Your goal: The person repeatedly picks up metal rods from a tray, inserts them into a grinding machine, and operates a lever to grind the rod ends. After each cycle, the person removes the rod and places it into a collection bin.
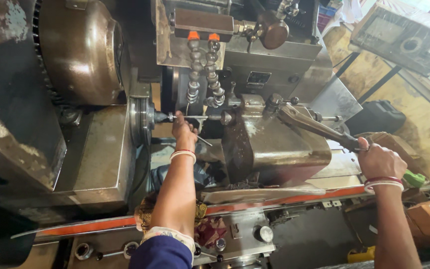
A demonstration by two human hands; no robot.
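Left hand (183,128) pinching thin rod (197,117), tip hidden | right hand (379,159) clenched around lever (319,127)

My one camera on the head, looking down and forward, close over the grinding machine (255,144), both my forearms reaching in from below.
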